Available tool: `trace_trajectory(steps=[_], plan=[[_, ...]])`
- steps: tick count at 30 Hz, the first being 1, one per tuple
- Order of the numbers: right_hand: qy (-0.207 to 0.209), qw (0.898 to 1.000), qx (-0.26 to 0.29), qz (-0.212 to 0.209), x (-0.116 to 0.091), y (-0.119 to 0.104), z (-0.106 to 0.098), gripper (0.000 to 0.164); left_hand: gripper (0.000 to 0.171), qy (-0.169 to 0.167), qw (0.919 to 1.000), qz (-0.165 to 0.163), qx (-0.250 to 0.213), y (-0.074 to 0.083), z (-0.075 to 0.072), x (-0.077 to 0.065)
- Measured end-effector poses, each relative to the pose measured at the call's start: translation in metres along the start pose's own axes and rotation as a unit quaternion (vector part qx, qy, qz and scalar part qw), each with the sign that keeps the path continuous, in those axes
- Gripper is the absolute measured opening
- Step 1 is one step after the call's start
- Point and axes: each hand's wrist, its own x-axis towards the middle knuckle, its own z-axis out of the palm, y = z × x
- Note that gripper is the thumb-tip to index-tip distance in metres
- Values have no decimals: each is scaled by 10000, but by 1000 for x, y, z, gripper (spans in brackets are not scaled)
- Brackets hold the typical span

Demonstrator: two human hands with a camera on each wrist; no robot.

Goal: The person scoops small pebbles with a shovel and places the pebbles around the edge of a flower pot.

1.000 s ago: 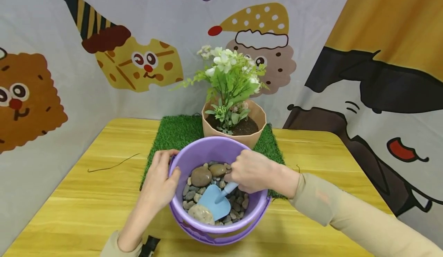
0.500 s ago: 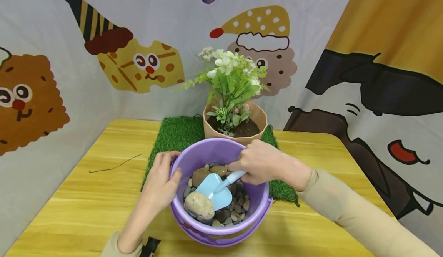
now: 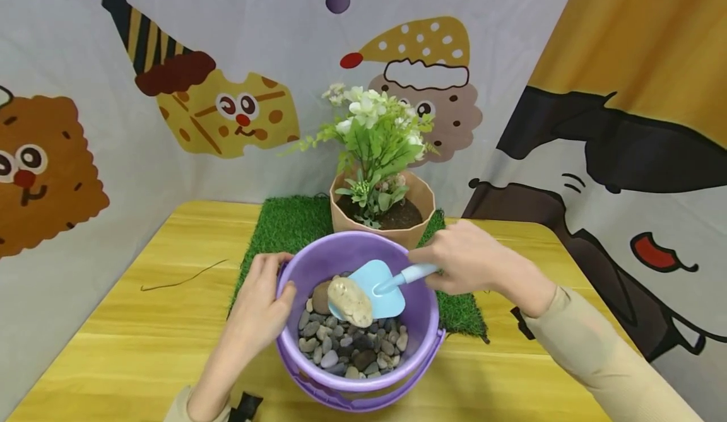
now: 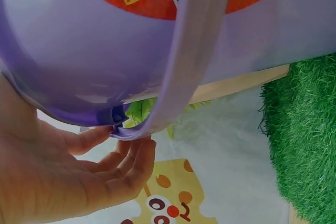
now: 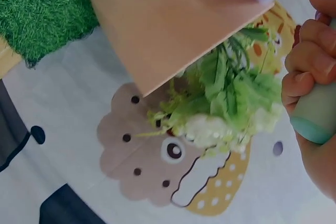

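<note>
My left hand (image 3: pixel 258 305) grips the left rim of a purple bucket (image 3: pixel 335 248); in the left wrist view its thumb and fingers lie around the rim at the handle joint. Many small grey and brown pebbles (image 3: pixel 352 346) cover the bucket's bottom. A small light-blue shovel (image 3: pixel 392 302) is over them, its blade tilted, with a large pale stone (image 3: pixel 349 302) on the blade's left end. My right hand (image 3: pixel 477 258), above the bucket's right rim, holds the shovel by its handle (image 5: pixel 323 108). A larger brown stone (image 3: pixel 320 299) shows partly behind the pale one.
Right behind the bucket stands a beige pot (image 3: pixel 411 236) with soil and a white-flowered plant (image 3: pixel 377 132). Under both lies a green grass mat (image 3: pixel 289 223) on the wooden table (image 3: pixel 125 346). A thin dark wire (image 3: pixel 182 281) lies at the left. A cartoon-printed cloth hangs behind.
My right hand has moved up and right with the shovel, lifting the pale stone from the front left of the pebbles towards the bucket's middle. My left hand has stayed on the rim.
</note>
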Motion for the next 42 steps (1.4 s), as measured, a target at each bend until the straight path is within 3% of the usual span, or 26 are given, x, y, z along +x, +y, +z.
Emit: trace_trajectory(steps=[8,23,33,42], plan=[[-130,9972,-128,726,-15,18,-6,22,42,-36,9999,-81,-70,0,0,-2],[-776,9753,48,2065,-19,64,-16,14,41,37,9999,-52,-115,-1,3,-2],[-1195,9655,12,2313,-3,85,-8,14,41,-27,9997,-125,-188,0,2,-3],[-1413,9625,-140,2311,12,89,-9,11,40,26,9997,-114,-219,-1,3,-3]])
